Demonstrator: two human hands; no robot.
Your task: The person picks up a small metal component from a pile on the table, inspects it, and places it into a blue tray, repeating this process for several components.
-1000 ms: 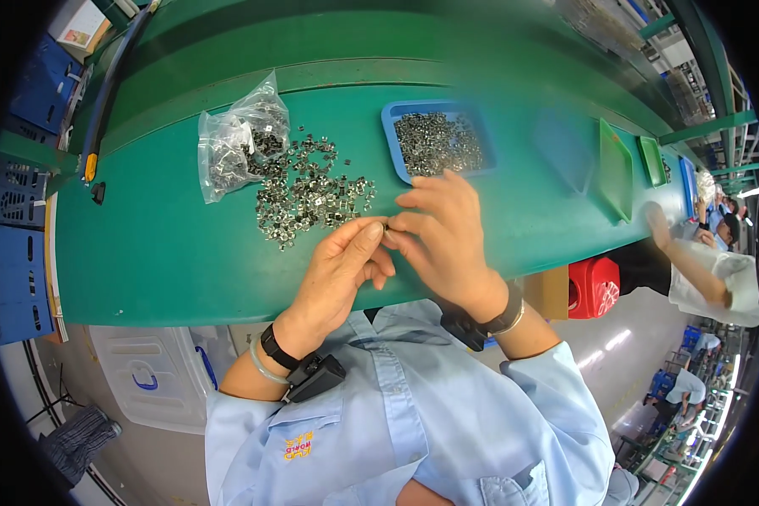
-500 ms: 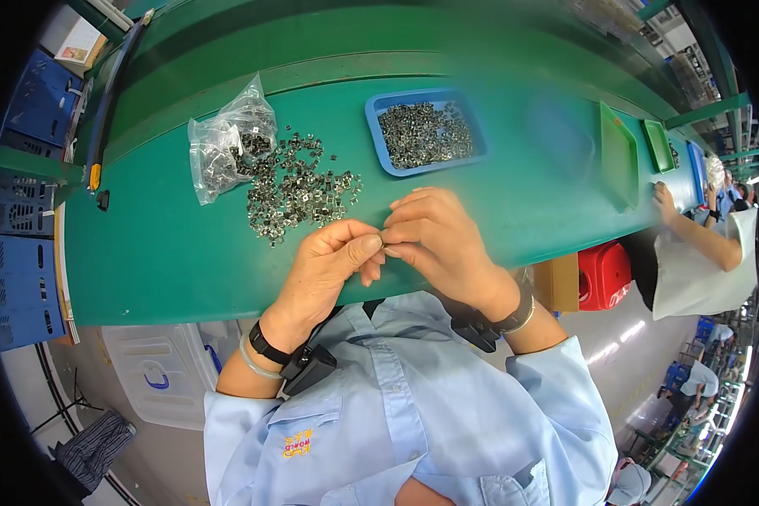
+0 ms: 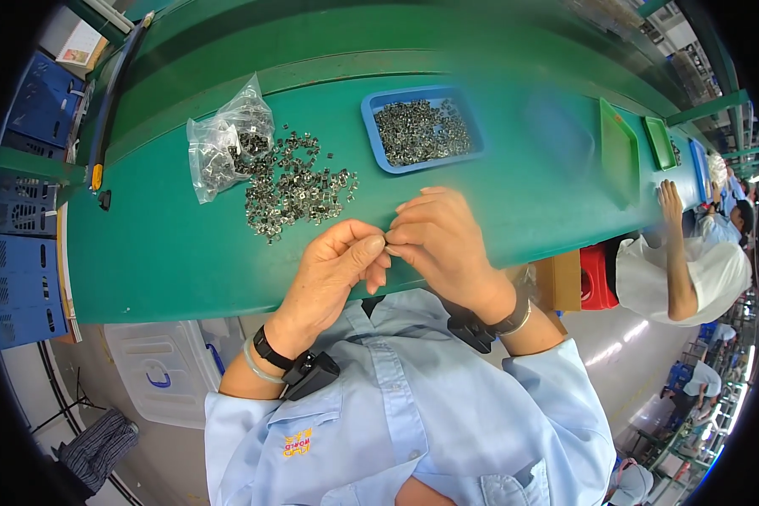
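Over the front edge of the green table, my left hand (image 3: 339, 261) and my right hand (image 3: 440, 240) meet thumb to thumb. Both are closed in a pinch, and whatever sits between the fingertips is too small and covered to make out. Beyond my left hand lies a loose heap of small metal parts (image 3: 291, 194), silver and black. A clear plastic bag (image 3: 215, 156) with more of these parts lies open against the heap. Past my right hand stands a blue tray (image 3: 371, 126) holding many of the same small parts.
Two green trays (image 3: 620, 148) (image 3: 659, 143) stand farther right, near a co-worker (image 3: 679, 270) in white whose hand is on the table. A yellow-handled tool (image 3: 97, 177) lies at the left edge. Below the table are a clear lidded box (image 3: 156, 363), a cardboard box (image 3: 558, 280) and a red stool (image 3: 594, 278).
My hands keep nearly the same pinch, with only a slight shift of the fingers. At the right, the co-worker has leaned in toward the table and raised an arm.
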